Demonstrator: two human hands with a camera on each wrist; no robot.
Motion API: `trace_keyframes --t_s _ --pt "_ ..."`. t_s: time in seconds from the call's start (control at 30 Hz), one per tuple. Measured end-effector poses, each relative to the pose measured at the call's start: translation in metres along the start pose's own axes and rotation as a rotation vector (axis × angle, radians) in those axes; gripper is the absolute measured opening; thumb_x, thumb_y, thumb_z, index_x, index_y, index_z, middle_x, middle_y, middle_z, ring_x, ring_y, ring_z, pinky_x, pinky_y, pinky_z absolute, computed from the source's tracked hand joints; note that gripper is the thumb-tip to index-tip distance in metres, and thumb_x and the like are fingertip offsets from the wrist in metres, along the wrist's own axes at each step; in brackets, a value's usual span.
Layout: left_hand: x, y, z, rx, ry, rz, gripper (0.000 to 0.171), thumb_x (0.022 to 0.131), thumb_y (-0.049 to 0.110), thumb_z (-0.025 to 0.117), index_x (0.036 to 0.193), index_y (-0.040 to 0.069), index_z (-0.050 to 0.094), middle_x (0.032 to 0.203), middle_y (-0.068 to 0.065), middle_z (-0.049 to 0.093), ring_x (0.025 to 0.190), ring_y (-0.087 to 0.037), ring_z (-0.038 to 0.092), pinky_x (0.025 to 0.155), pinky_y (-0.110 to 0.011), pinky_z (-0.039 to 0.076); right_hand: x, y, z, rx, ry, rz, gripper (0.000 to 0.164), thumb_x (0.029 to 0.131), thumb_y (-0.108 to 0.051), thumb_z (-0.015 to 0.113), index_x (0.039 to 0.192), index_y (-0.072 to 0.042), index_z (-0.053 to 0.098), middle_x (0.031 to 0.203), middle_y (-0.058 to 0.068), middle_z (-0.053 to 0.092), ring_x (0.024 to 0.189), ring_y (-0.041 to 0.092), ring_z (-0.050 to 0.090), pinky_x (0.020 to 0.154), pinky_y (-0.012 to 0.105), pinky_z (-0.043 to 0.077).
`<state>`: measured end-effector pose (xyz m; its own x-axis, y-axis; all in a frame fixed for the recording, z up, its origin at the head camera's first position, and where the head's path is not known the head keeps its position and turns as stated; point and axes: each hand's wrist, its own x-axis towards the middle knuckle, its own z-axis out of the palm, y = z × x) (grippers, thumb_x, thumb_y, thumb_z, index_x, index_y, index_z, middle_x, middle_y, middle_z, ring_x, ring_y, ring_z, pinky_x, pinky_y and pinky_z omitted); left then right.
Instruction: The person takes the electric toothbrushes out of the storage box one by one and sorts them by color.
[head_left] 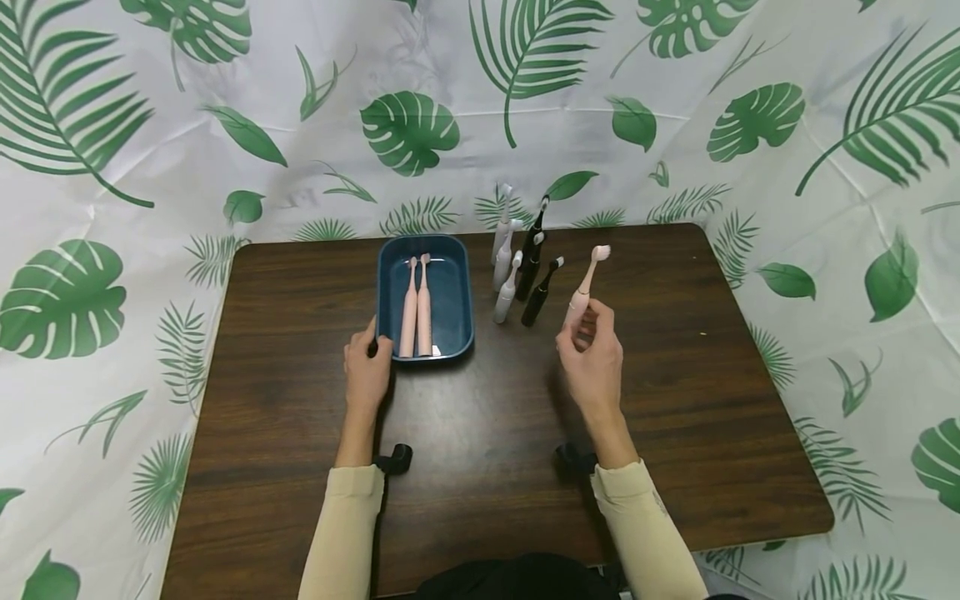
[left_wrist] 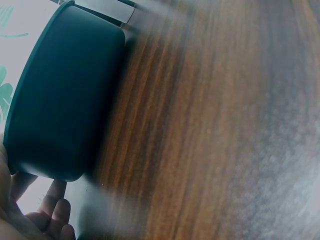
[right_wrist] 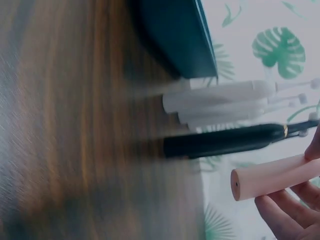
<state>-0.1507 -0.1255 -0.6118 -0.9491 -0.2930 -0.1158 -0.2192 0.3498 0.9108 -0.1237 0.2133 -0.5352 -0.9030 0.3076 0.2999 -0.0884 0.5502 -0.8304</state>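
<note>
My right hand (head_left: 592, 358) pinches a pink electric toothbrush (head_left: 577, 307) by its handle, brush head up and leaning slightly right. In the right wrist view the flat base of this pink handle (right_wrist: 270, 178) shows, raised off the table, with fingertips along its side. At the near left corner of a dark blue tray (head_left: 452, 308), my left hand (head_left: 367, 367) grips the wall, thumb at the rim. Two more pink toothbrushes (head_left: 424, 321) lie side by side in the tray, heads toward the far end. In the left wrist view, fingers (left_wrist: 52, 200) curve around the tray's end.
Between the tray and my right hand stand three white toothbrushes (head_left: 506, 296) and three black toothbrushes (head_left: 536, 302) upright in two rows. The brown wooden table (head_left: 480, 433) ends at a leaf-print sheet (head_left: 315, 192) behind it.
</note>
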Motion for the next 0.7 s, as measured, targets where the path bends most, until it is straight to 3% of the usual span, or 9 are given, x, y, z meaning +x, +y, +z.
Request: trace_keyframes --t_s 0.3,0.7 --pt "0.002 -0.003 0.001 0.001 -0.003 -0.003 0.058 0.103 0.030 0.056 0.160 0.029 0.053 0.142 -0.016 0.062 0.125 -0.037 0.046 0.115 -0.060 0.033 0.039 0.020 0.007 0.018 0.014 0.027 0.047 0.102 -0.016 0.068 0.146 -0.011 0.053 0.131 0.012 0.069 0.114 0.023 0.073 0.086 0.024 0.059" --pt "0.002 -0.003 0.002 0.000 0.007 -0.015 0.057 0.103 0.029 0.057 0.160 0.030 0.054 0.142 -0.016 0.062 0.123 -0.036 0.047 0.111 -0.059 0.036 0.083 0.044 0.035 0.114 -0.035 0.076 0.043 0.105 -0.015 0.065 0.145 -0.011 0.051 0.136 0.016 0.064 0.123 0.028 0.068 0.100 0.042 0.060"
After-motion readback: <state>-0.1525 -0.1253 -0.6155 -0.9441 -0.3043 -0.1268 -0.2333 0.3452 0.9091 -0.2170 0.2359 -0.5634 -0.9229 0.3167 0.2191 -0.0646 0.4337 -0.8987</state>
